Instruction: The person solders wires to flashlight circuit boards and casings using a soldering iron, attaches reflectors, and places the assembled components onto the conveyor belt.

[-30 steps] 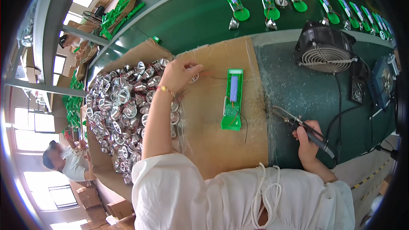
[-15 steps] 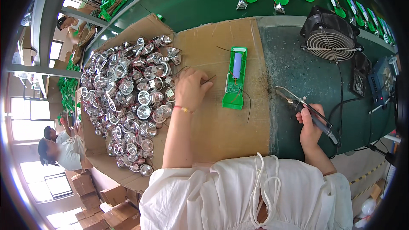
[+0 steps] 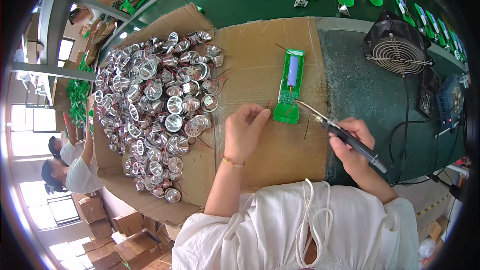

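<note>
On the cardboard sheet (image 3: 260,65), a green open casing (image 3: 289,86) with a blue cell lies flat. It is judged light and fragile (best steadied by its edges). A soldering iron (image 3: 345,134) is gripped by the right hand (image 3: 352,142); the left hand (image 3: 244,131) pinches a thin wire beside it.

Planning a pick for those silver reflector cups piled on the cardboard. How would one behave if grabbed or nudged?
Each reflector cup looks thin, shiny and hollow, so probably light and slippery, maybe easily dented. The round cone shape would likely roll or tip when nudged. Thin wires trail from several in the pile, so lifting one may snag or drag its neighbours.
</note>
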The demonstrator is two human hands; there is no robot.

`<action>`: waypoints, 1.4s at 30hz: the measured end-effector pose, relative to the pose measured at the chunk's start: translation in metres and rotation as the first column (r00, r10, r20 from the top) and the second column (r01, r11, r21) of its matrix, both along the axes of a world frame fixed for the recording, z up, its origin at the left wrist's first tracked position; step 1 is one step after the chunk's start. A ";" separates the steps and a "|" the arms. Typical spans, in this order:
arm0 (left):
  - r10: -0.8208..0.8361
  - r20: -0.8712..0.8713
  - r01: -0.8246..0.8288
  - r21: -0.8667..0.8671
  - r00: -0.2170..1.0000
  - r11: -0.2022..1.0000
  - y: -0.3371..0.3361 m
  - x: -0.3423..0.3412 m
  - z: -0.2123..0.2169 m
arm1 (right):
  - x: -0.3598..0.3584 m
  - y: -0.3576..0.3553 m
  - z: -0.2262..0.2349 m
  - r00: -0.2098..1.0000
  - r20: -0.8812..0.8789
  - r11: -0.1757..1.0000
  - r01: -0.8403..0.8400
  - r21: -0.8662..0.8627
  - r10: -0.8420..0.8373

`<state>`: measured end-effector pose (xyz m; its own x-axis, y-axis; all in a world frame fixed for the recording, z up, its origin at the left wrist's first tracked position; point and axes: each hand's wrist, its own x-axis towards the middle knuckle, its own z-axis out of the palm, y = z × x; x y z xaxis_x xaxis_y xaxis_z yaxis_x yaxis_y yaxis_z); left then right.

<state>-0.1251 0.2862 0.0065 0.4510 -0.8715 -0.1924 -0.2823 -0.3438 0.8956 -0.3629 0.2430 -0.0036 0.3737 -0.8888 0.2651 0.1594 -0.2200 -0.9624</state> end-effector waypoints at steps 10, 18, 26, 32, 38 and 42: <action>-0.149 0.191 0.167 -0.082 0.970 0.983 -0.010 -0.005 -0.005 | 0.018 -0.004 -0.007 0.978 -0.116 0.983 0.165 -0.084 -0.175; -0.167 0.196 0.183 -0.067 0.966 0.981 -0.018 -0.011 -0.004 | 0.020 -0.002 -0.010 0.970 -0.095 0.973 0.218 -0.069 -0.224; -0.164 0.159 0.177 -0.072 0.974 0.982 -0.020 -0.009 -0.007 | 0.021 -0.001 -0.012 0.961 -0.156 0.973 0.229 -0.011 -0.228; -0.174 0.206 0.194 -0.084 0.963 0.977 -0.020 -0.007 -0.010 | 0.021 0.002 -0.014 0.958 -0.145 0.969 0.247 -0.023 -0.248; -0.162 0.143 0.168 -0.034 0.976 0.985 -0.021 -0.008 -0.006 | 0.021 0.002 -0.009 0.959 -0.097 0.962 0.271 0.038 -0.266; -0.164 0.159 0.173 -0.040 0.973 0.984 -0.020 -0.005 -0.011 | 0.022 0.002 -0.014 0.955 -0.150 0.966 0.260 -0.003 -0.258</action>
<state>-0.1304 0.2665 -0.0044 0.3173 -0.9447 -0.0830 -0.4685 -0.2323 0.8523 -0.3408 0.2454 -0.0177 0.1642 -0.9641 0.2089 -0.0452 -0.2189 -0.9747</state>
